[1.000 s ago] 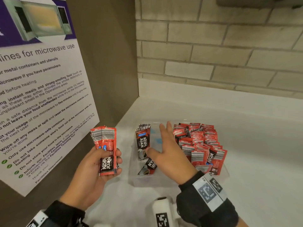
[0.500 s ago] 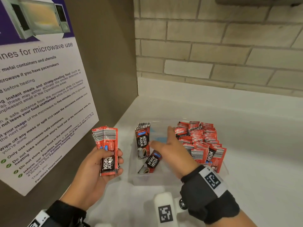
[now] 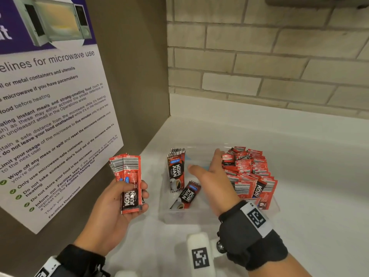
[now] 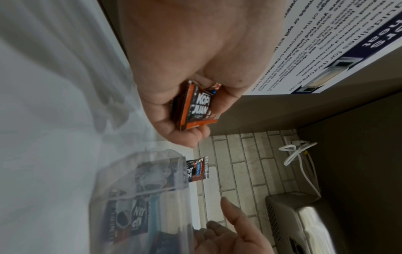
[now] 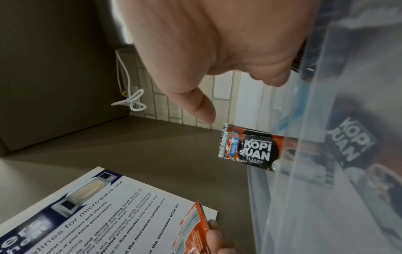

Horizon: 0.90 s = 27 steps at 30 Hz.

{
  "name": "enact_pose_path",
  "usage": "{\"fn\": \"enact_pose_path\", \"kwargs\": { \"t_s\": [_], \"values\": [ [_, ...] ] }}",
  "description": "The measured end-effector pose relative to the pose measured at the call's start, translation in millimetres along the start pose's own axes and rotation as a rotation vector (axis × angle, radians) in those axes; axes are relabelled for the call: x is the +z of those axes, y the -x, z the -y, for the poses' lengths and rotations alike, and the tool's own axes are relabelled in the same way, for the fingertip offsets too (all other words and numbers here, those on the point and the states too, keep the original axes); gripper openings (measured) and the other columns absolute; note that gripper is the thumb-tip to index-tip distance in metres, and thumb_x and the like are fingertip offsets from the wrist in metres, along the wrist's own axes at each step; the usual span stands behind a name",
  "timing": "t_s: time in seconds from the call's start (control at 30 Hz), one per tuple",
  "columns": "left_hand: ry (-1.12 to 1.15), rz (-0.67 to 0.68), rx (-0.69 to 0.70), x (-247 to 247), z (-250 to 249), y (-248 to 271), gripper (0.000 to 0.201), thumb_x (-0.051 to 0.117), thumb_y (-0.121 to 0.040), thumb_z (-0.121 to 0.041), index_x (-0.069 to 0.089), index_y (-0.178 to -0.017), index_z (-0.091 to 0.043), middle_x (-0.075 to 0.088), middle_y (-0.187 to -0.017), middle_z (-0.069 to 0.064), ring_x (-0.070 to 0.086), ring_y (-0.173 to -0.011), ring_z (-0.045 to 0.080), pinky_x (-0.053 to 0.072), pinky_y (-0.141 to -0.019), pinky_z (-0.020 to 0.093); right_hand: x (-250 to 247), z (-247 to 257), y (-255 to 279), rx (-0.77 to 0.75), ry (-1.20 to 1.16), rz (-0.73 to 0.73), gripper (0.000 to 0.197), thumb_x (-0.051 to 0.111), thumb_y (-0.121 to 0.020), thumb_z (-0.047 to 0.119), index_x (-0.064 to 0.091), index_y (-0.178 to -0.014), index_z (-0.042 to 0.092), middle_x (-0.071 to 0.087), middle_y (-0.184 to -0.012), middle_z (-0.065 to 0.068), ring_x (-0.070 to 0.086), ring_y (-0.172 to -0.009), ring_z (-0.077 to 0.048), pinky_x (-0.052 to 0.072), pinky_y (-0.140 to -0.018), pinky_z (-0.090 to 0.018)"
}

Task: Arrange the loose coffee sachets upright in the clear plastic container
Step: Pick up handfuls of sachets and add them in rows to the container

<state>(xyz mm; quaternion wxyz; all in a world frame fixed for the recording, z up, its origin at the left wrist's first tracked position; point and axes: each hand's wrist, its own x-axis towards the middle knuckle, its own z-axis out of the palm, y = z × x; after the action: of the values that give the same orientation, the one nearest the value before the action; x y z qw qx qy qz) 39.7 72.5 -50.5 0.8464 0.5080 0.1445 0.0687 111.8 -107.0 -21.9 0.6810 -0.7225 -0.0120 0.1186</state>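
Holding a fanned stack of sachets (image 3: pixel 128 184), the left hand (image 3: pixel 111 212) has its fingers wrapped round it at 9 o'clock of the clear container (image 3: pixel 199 216), above the tabletop (image 3: pixel 319 196). The right hand (image 3: pixel 215 182) reaches into the container's middle gap, fingers straight and empty, against the leaning mass of sachets (image 3: pixel 249 172) at 3 o'clock. Risk: that mass may slump into the gap if released. One fallen sachet (image 3: pixel 187 194) lies slanted beside an upright sachet (image 3: pixel 176 170) at 10 o'clock; an inserted stack could trap it.
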Motion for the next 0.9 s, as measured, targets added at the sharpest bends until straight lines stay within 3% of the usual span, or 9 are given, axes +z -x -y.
{"fn": "enact_pose_path", "kwargs": {
  "t_s": [0.07,0.13,0.23,0.4,0.53,0.6,0.77,0.83,0.9],
  "values": [
    [0.002,-0.009,-0.002,-1,1,0,0.023,0.038,-0.089,-0.004,0.058,-0.097,-0.010,0.066,-0.072,0.008,0.061,-0.057,0.016,0.051,-0.045,0.026,0,4,3,0.007,0.088,0.035,0.091,0.060,-0.087,0.017,-0.005,-0.150,0.023,0.001,-0.158,0.005,0.015,-0.144,-0.016,0.018,-0.118,-0.036],
    [0.004,-0.013,-0.009,-1,2,1,0.023,0.038,-0.088,-0.004,0.057,-0.098,-0.010,0.065,-0.072,0.008,0.061,-0.057,0.016,0.051,-0.044,0.027,0,8,7,-0.004,0.239,0.093,0.083,0.058,-0.090,0.023,0.001,-0.150,0.021,-0.008,-0.158,0.007,0.006,-0.145,-0.013,0.012,-0.118,-0.032],
    [0.010,-0.009,-0.017,0,3,1,0.023,0.038,-0.089,-0.004,0.057,-0.099,-0.010,0.065,-0.072,0.008,0.060,-0.057,0.017,0.051,-0.045,0.027,-1,15,14,-0.079,0.474,0.199,0.073,0.053,-0.093,0.027,0.008,-0.150,0.021,-0.002,-0.158,0.005,0.004,-0.145,-0.012,0.009,-0.114,-0.025],
    [0.030,0.005,-0.033,1,4,0,0.022,0.037,-0.089,-0.004,0.056,-0.101,-0.008,0.064,-0.073,0.009,0.059,-0.057,0.017,0.050,-0.044,0.027,-4,22,19,-0.133,0.565,0.251,0.058,0.050,-0.094,0.021,0.023,-0.145,0.020,0.018,-0.156,0.004,0.008,-0.144,-0.010,0.013,-0.111,-0.022],
    [0.029,-0.005,-0.033,1,5,1,0.022,0.038,-0.089,-0.004,0.056,-0.101,-0.008,0.064,-0.073,0.009,0.060,-0.057,0.017,0.050,-0.044,0.026,-4,21,17,-0.137,0.622,0.257,0.058,0.051,-0.094,0.022,0.025,-0.145,0.020,0.013,-0.157,0.002,0.007,-0.145,-0.011,0.013,-0.112,-0.023],
    [0.023,-0.007,-0.034,1,5,1,0.022,0.038,-0.089,-0.004,0.056,-0.100,-0.008,0.064,-0.072,0.008,0.060,-0.057,0.017,0.050,-0.044,0.027,-4,20,17,-0.125,0.616,0.239,0.058,0.051,-0.094,0.023,0.024,-0.145,0.020,0.009,-0.158,0.003,0.003,-0.145,-0.011,0.011,-0.111,-0.022],
    [0.041,0.064,-0.030,9,-2,6,0.020,0.043,-0.085,-0.006,0.058,-0.097,-0.012,0.062,-0.072,0.007,0.060,-0.057,0.016,0.051,-0.045,0.026,-6,13,11,-0.084,0.633,0.166,0.078,0.053,-0.092,0.030,0.003,-0.150,0.017,-0.012,-0.158,0.002,-0.006,-0.145,-0.012,0.006,-0.114,-0.026],
    [0.015,0.135,-0.022,22,-9,8,0.030,0.060,-0.069,-0.009,0.061,-0.098,-0.013,0.059,-0.071,0.005,0.058,-0.057,0.015,0.050,-0.047,0.027,-8,13,10,-0.080,0.630,0.165,0.079,0.053,-0.092,0.030,0.001,-0.150,0.017,-0.013,-0.158,0.003,-0.006,-0.145,-0.011,0.006,-0.114,-0.025],
    [-0.020,0.213,-0.045,38,-11,8,0.043,0.068,-0.058,-0.003,0.065,-0.100,-0.012,0.057,-0.068,0.004,0.056,-0.055,0.014,0.050,-0.046,0.027,-9,13,10,-0.091,0.631,0.162,0.078,0.053,-0.091,0.028,0.004,-0.150,0.016,-0.012,-0.158,0.003,-0.005,-0.145,-0.011,0.007,-0.111,-0.021]
  ]
}}
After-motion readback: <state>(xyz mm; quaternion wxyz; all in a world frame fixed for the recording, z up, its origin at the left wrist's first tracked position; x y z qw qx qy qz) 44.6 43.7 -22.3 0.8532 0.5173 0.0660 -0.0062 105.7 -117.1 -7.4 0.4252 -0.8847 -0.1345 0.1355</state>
